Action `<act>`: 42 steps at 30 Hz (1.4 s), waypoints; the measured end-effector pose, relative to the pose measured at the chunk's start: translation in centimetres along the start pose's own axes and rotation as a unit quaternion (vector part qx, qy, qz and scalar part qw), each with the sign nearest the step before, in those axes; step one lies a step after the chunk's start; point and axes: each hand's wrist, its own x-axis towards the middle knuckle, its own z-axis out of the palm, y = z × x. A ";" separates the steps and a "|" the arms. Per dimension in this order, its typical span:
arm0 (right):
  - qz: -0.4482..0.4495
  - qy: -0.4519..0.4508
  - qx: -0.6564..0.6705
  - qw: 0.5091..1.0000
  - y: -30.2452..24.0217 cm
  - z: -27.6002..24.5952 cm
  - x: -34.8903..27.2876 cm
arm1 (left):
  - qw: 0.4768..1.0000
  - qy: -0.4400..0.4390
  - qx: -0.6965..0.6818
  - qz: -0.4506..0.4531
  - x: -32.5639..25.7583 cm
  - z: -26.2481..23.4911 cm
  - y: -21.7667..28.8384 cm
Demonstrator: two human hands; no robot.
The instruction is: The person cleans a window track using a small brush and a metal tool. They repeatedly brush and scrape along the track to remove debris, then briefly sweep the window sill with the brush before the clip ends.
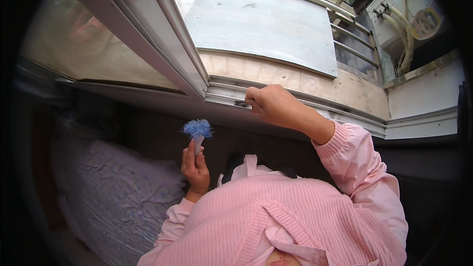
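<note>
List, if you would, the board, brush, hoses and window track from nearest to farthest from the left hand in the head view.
1. Brush: in the left hand.
2. Window track: just ahead.
3. Board: beyond the track.
4. Hoses: upper right.

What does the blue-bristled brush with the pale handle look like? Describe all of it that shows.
The blue-bristled brush with the pale handle has a ragged, splayed tuft of synthetic-looking bristles and a smooth, plastic-looking handle. The bare left hand grips the handle, hiding its lower part. The bristle end points away from the person, toward the white, metal-looking window track, without touching it.
</note>
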 end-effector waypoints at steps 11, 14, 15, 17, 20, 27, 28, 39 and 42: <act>0.125 -0.005 0.009 0.992 -0.4 -9.1 -8.7 | 0.999 -0.003 0.008 0.044 1.1 0.3 0.1; 0.027 0.038 0.058 0.997 -1.4 -6.8 -4.9 | 0.999 -0.018 0.007 0.026 1.1 0.2 0.4; 0.037 0.036 0.075 0.996 -1.7 -5.7 -3.5 | 1.000 -0.019 0.007 0.024 1.1 0.2 0.5; 0.029 0.046 0.090 0.994 -2.1 -3.3 -0.3 | 1.000 -0.018 0.012 0.020 0.9 0.0 0.4; 0.034 0.037 0.093 0.994 -2.0 -0.1 4.1 | 1.000 -0.008 0.022 0.020 0.6 0.0 0.0; 0.006 -0.073 -0.082 0.994 -0.3 -1.9 2.0 | 0.999 0.009 0.028 0.013 0.3 0.3 -0.9; 0.006 -0.074 -0.080 0.994 -0.2 -3.0 1.4 | 0.999 0.011 0.026 0.015 0.3 0.4 -0.8; 0.050 -0.009 0.199 0.979 -2.5 1.3 6.2 | 0.999 -0.012 0.045 -0.021 0.5 0.3 -0.3; 0.098 -0.110 0.176 0.973 -1.3 0.5 6.4 | 0.998 -0.011 0.049 -0.022 0.4 0.2 -0.6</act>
